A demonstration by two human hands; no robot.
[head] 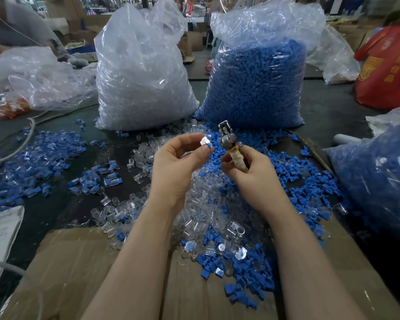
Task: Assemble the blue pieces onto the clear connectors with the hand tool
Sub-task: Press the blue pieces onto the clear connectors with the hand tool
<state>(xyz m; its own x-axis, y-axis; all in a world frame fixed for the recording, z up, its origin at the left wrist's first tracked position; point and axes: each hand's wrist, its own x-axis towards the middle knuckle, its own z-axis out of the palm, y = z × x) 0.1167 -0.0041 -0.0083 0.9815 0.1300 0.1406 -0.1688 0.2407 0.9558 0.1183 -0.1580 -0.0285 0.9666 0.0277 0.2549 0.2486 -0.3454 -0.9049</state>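
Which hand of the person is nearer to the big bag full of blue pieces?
The right hand. It holds the hand tool just below the big bag of blue pieces, almost in line with it. The left hand is further left, closer to the bag of clear connectors.

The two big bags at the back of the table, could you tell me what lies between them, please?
In the head view, nothing stands between the clear-connector bag and the blue-piece bag: just a narrow strip of dark table, with loose connectors spilled at its base.
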